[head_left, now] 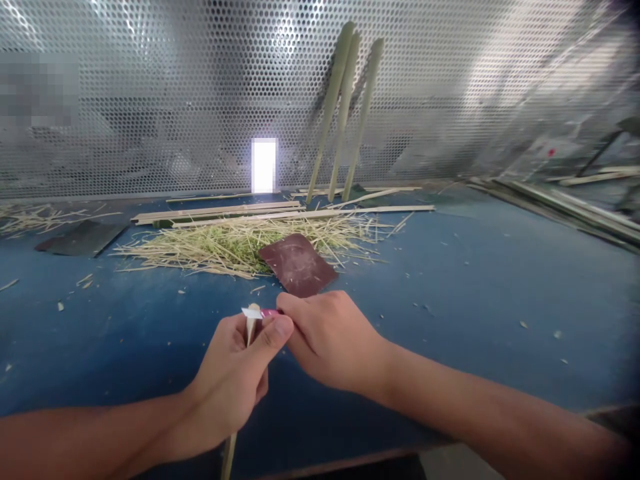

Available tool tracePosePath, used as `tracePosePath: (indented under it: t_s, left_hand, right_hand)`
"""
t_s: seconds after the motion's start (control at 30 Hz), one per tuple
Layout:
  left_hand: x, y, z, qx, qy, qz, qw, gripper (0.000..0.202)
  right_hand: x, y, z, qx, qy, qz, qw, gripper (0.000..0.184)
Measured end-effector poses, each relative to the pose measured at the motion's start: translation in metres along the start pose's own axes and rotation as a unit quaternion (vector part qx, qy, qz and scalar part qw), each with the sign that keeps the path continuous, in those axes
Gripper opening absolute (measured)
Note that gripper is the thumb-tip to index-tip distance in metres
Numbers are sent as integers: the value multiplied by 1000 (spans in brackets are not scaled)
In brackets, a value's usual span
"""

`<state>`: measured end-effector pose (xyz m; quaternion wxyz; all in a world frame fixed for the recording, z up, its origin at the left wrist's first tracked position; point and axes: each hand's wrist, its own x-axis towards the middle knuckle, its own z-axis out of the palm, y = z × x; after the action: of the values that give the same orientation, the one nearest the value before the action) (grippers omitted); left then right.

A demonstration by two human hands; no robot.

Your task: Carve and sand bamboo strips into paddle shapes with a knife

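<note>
Left hand (233, 377) closed round pale strip (251, 330), right hand (340, 343) clenched on pink-handled blade (253, 313) — metal across strip's top end — both above blue worktop (450, 300), brown sheet (300, 265) and shavings (200, 248) just beyond.

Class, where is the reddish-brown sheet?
In the head view, the reddish-brown sheet lies near centre, partly on the straw-like pile, just beyond the right hand.

On your blue bench (450, 300) you have a heap of pale shavings (210, 247). A brown sheet (300, 267) overlaps the heap's near edge; left of the heap lies a dark sheet (87, 238). Behind it run long pale strips (350, 212); well to its right lie darker strips (575, 213).
</note>
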<state>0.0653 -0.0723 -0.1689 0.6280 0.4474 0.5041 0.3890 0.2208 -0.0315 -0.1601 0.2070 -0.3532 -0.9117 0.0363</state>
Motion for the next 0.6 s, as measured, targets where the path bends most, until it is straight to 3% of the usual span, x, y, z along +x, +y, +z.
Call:
tracePosePath:
  t_s: [0.23, 0.4, 0.6]
  left_hand:
    - [-2, 2, -3, -44, 0, -9, 999, 63]
    - [1, -5, -8, -44, -38, -4, 998, 55]
    - [1, -1, -5, -2, -24, -11, 1000, 53]
  right_hand:
    - [6, 7, -4, -48, 43, 75, 995, 47]
    - [12, 15, -11, 103, 42, 79, 991, 49]
    - [14, 16, -6, 257, -45, 41, 965, 46]
